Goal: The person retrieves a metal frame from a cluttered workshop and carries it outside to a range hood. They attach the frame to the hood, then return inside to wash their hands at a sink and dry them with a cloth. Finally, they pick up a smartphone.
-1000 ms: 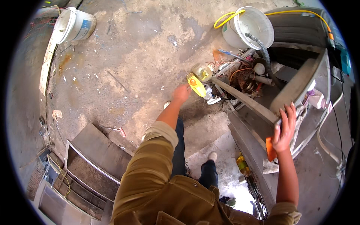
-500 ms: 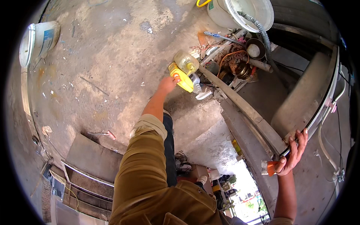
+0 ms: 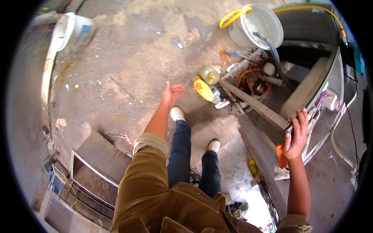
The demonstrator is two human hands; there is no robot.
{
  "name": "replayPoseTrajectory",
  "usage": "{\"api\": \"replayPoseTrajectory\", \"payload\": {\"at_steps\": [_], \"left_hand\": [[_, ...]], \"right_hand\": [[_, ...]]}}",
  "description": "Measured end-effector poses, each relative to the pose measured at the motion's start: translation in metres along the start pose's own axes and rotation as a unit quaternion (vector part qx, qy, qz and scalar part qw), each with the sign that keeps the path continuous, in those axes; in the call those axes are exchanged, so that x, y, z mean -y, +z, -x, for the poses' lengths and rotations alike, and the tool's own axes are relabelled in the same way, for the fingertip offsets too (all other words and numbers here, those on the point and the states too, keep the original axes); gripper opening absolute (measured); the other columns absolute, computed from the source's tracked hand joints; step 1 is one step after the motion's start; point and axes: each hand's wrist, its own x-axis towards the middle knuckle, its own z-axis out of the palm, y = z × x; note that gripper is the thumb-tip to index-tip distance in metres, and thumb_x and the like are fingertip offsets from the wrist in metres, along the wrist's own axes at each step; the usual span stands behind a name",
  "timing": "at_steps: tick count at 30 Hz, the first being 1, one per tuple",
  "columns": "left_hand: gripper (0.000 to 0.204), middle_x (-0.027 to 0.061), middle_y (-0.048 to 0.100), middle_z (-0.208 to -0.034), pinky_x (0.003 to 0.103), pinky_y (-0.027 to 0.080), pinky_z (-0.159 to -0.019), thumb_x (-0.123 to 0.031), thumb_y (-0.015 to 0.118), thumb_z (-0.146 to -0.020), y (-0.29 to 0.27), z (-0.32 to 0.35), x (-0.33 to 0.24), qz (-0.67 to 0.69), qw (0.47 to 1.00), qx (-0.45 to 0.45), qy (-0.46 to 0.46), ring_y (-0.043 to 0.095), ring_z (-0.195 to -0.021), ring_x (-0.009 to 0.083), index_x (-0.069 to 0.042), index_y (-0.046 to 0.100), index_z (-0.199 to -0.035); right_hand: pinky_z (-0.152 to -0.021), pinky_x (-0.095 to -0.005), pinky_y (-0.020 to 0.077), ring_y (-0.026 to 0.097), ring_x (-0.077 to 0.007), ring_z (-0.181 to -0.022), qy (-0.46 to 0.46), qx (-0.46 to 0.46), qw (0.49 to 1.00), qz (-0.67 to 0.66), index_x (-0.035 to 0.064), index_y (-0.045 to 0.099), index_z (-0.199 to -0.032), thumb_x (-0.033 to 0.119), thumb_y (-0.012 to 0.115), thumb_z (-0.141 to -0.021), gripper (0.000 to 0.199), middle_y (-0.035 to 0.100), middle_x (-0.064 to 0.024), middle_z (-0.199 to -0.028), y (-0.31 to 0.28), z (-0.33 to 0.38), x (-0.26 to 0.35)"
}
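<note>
Workshop: stained floor (image 3: 136, 58), scrap pile (image 3: 254, 79).

The bare left hand (image 3: 172, 94) is open with fingers extended above the stained concrete floor (image 3: 136, 54), near but apart from a yellow bottle with an orange cap (image 3: 203, 89), which lies beside a clear, yellow-tinted container (image 3: 210, 75). The bare right hand (image 3: 296, 136) rests, fingers extended, at the corner of a grey, open-topped frame (image 3: 256, 105), a flat orange piece (image 3: 281, 156) just beside its thumb. Beyond the frame stands a white plastic bucket (image 3: 237, 34) with a grey hose (image 3: 272, 44) over its rim.

I see a yellow, orange-topped container (image 3: 204, 91) on the floor. I locate an orange piece (image 3: 281, 156) near the grey frame's (image 3: 256, 105) corner.
</note>
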Motion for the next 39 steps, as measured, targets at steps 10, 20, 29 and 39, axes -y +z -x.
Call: {"api": "replayPoseTrajectory", "payload": {"at_steps": [10,20,29,39], "left_hand": [[0.046,-0.0014,0.036,-0.054,0.03,0.035,-0.047,-0.048,0.035,-0.094,-0.071,0.333,-0.077,0.19,0.96,-0.023,0.205,0.037,-0.046,0.0132,-0.014,0.04,-0.064],[0.036,-0.0027,0.043,-0.054,0.025,0.032,-0.039,-0.038,0.041,-0.095,-0.278,0.683,0.219,0.336,0.755,-0.494,0.27,0.04,-0.044,0.0094,-0.013,0.047,-0.07],[0.048,-0.0043,0.02,-0.045,0.029,0.011,-0.034,-0.041,0.036,-0.096,-0.249,0.764,0.415,0.576,0.487,-0.588,0.292,0.016,-0.033,0.0106,-0.017,0.024,-0.056],[0.038,-0.0038,0.026,-0.052,0.025,0.024,-0.042,-0.036,0.043,-0.095,-0.389,0.863,0.398,0.657,0.384,-0.477,0.44,0.025,-0.043,0.0099,-0.015,0.035,-0.064]], "right_hand": [[-0.105,-0.0454,0.0261,0.035,-0.0396,-0.125,-0.102,-0.08,0.99,0.047,-0.0021,0.049,-0.117,0.02,0.039,-0.091,0.036,0.043,-0.0225,-0.129,-0.009,0.02,0.014],[-0.093,-0.0491,0.0364,0.042,-0.0385,-0.117,-0.189,0.082,0.958,0.198,0.0005,0.053,-0.108,0.028,0.039,-0.091,0.036,0.049,-0.0201,-0.118,-0.024,0.001,-0.003],[-0.094,-0.0404,0.0396,0.05,-0.0371,-0.111,-0.183,0.151,0.97,0.048,-0.0058,0.049,-0.121,0.019,0.052,-0.085,0.044,0.053,-0.0251,-0.119,-0.014,-0.056,0.264],[-0.098,-0.0387,0.0367,0.052,-0.0293,-0.112,-0.493,0.307,0.798,-0.161,-0.003,0.053,-0.118,0.018,0.05,-0.09,0.036,0.056,-0.0191,-0.119,0.074,0.125,0.748]]}}
